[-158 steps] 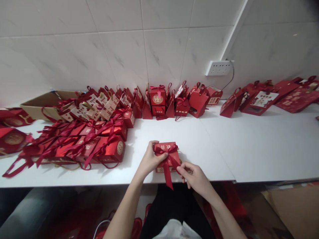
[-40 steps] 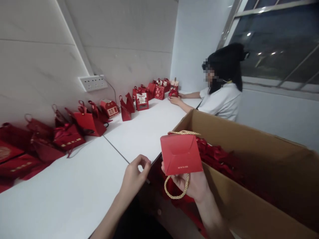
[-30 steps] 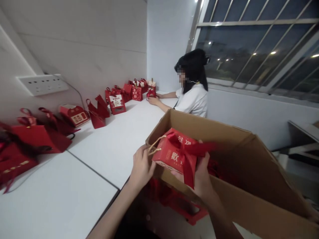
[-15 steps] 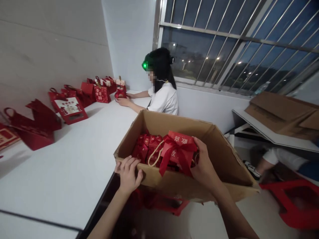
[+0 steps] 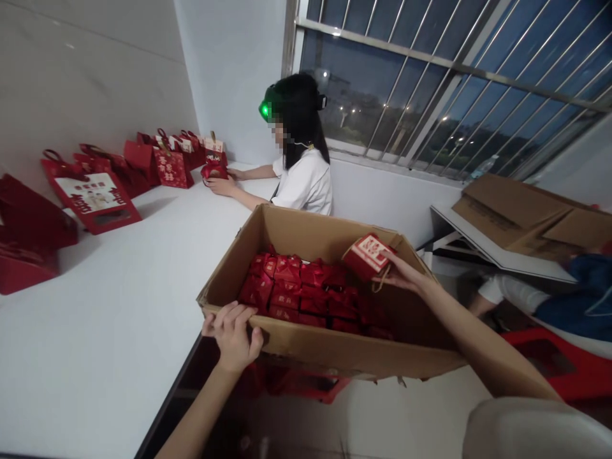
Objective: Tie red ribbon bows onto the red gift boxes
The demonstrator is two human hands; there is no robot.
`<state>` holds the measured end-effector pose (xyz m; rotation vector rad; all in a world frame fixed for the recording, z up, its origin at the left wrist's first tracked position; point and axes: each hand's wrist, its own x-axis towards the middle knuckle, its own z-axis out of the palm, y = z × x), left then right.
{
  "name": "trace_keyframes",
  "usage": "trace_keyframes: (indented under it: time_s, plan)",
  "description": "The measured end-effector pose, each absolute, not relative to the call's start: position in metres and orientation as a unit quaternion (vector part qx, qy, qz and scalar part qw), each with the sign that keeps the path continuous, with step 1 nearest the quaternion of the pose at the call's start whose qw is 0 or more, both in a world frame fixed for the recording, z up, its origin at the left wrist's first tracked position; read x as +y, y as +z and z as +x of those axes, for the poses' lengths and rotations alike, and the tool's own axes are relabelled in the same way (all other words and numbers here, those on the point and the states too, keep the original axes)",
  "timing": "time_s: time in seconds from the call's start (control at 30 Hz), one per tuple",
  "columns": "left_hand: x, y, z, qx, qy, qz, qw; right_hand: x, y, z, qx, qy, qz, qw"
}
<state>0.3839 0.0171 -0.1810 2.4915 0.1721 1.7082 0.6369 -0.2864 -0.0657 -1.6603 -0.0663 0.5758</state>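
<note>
A large cardboard box (image 5: 335, 350) stands at the centre, beside the white table. Several small red gift boxes (image 5: 287, 293) with ribbons fill its left and middle part in rows. My left hand (image 5: 235, 335) is hooked over the near left rim of the carton, fingers curled on its edge. Near the carton's far right corner, my right hand (image 5: 399, 273) holds one red gift box (image 5: 368, 255) by its side, inside the opening and tilted. That box shows a pale panel with red print, and a gold cord hangs below it.
A person (image 5: 303, 172) in white sits beyond the carton, both hands on a red box on the white table (image 5: 119, 306). Red gift bags (image 5: 102, 201) line the wall. Flattened cardboard (image 5: 521, 210), red stools and another person's legs are at right.
My right hand has moved right with the red gift box and turned it, so a pale printed face shows instead of the ribbon. More of the rows is uncovered. The view has shifted right.
</note>
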Motion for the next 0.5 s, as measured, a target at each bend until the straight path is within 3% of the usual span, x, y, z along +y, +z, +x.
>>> trace_keyframes:
  time_s: [0.3, 0.5]
  plan:
    - [0.021, -0.191, 0.386, 0.059, 0.576, 0.811, 0.086, -0.275, -0.083, 0.625, -0.04, 0.345, -0.664, 0.662]
    - [0.021, -0.194, 0.387, 0.064, 0.576, 0.809, 0.099, -0.28, -0.089, 0.63, -0.068, 0.329, -0.694, 0.637]
